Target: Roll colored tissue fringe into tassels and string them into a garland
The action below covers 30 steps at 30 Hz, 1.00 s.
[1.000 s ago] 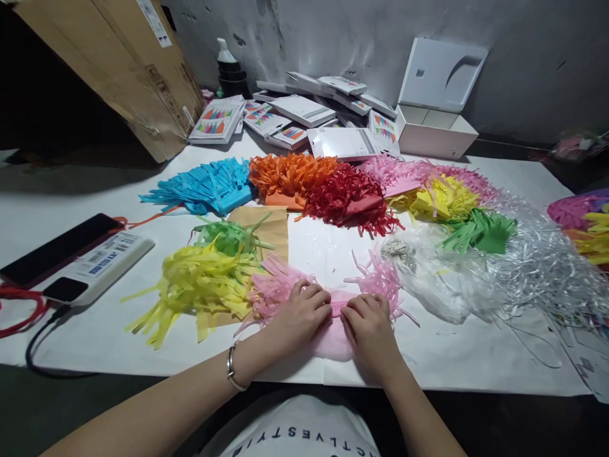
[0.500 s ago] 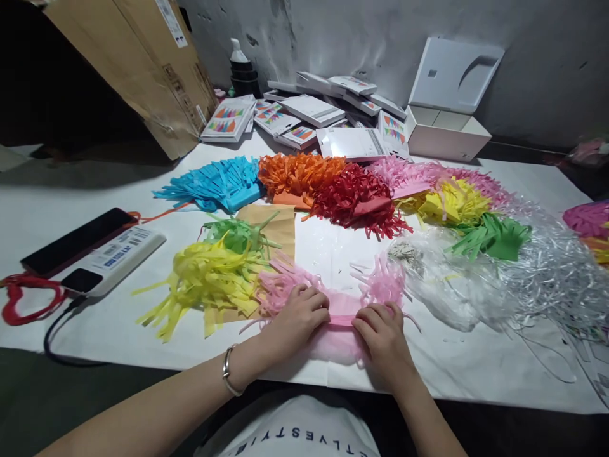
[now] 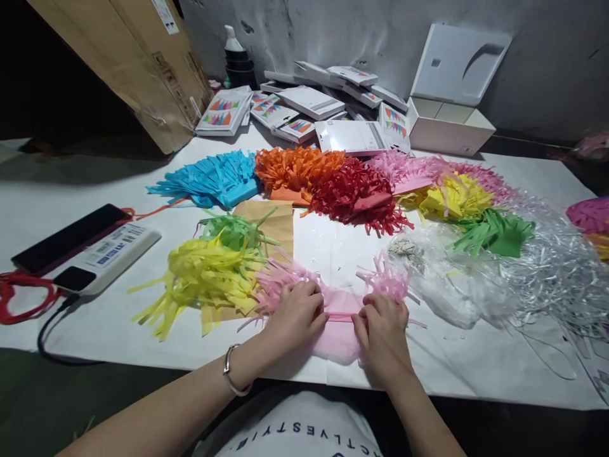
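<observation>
A pink tissue-paper tassel (image 3: 340, 343) lies in front of me near the table's front edge, its fringed ends spreading out beyond both hands. A narrow folded or rolled band crosses its middle. My left hand (image 3: 299, 312) pinches the left end of that band, fingers closed on the paper. At the other end, my right hand (image 3: 382, 330) grips it with thumb and curled fingers. Left of my left hand rests a yellow tissue tassel (image 3: 209, 273), with a light green tassel (image 3: 233, 231) behind it, both over a sheet of brown paper (image 3: 271, 222).
Blue (image 3: 209, 178), orange (image 3: 299, 171), red (image 3: 356, 193), pink, yellow and green fringes line the back. Clear plastic bags (image 3: 438, 279) and silvery strands (image 3: 552, 266) lie right. A phone (image 3: 71, 238) and power bank (image 3: 109, 260) lie left. Flat boxes (image 3: 311, 101), an open white box (image 3: 450, 127) and a carton (image 3: 128, 63) stand behind.
Both hands keep hold of the pink tassel, and the band between them looks slightly narrower. The camera view has shifted a little.
</observation>
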Tool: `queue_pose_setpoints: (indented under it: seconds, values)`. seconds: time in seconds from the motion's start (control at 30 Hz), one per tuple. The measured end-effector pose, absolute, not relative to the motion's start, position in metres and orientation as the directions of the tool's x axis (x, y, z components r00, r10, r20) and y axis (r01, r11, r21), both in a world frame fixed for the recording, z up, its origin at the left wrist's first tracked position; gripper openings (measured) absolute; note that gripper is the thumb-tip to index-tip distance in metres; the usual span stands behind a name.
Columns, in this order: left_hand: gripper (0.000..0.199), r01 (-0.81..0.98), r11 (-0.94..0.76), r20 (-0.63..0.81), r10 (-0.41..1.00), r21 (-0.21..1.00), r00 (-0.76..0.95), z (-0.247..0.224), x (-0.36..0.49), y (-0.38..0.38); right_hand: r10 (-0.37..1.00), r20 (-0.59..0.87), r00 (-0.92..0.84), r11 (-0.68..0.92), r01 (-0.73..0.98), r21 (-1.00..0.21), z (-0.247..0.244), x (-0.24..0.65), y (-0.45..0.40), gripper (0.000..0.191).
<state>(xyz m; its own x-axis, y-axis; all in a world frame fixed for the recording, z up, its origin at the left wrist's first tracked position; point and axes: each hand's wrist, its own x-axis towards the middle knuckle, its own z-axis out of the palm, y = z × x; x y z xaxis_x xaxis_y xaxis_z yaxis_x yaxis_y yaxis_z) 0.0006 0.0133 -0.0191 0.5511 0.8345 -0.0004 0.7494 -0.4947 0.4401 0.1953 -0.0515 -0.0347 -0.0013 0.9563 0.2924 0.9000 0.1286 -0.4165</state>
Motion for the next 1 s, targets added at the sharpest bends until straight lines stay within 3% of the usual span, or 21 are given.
queue_pose_setpoints:
  seconds: [0.07, 0.13, 0.23, 0.37, 0.53, 0.8, 1.0]
  values:
    - [0.005, 0.75, -0.509, -0.005, 0.826, 0.422, 0.564, -0.016, 0.002, 0.015, 0.947, 0.321, 0.023, 0.112, 0.912, -0.395, -0.034, 0.194, -0.051, 0.013]
    - [0.007, 0.696, -0.602, 0.043, 0.767, 0.392, 0.64, -0.016, 0.002, 0.016, 0.934, 0.353, -0.061, 0.201, 0.904, -0.376, -0.034, 0.194, -0.053, 0.014]
    - [0.012, 0.564, -0.776, 0.133, 0.614, 0.283, 0.778, -0.019, 0.0, 0.016, 0.902, 0.358, -0.241, 0.373, 0.851, -0.369, -0.033, 0.197, -0.056, 0.014]
    - [0.012, 0.488, -0.859, 0.161, 0.509, 0.154, 0.845, -0.022, -0.001, 0.019, 0.898, 0.336, -0.285, 0.397, 0.854, -0.336, -0.033, 0.196, -0.056, 0.007]
    - [0.018, 0.503, -0.817, 0.114, 0.549, 0.282, 0.828, -0.016, 0.003, 0.023, 0.87, 0.348, -0.348, 0.441, 0.865, -0.238, -0.036, 0.186, -0.048, 0.016]
    - [0.012, 0.583, -0.703, 0.081, 0.663, 0.408, 0.744, -0.019, -0.005, 0.018, 0.876, 0.375, -0.304, 0.441, 0.82, -0.364, -0.039, 0.197, -0.054, 0.017]
    - [0.014, 0.628, -0.697, -0.016, 0.665, 0.346, 0.746, -0.014, -0.003, 0.016, 0.911, 0.36, -0.203, 0.351, 0.84, -0.415, -0.038, 0.204, -0.062, 0.015]
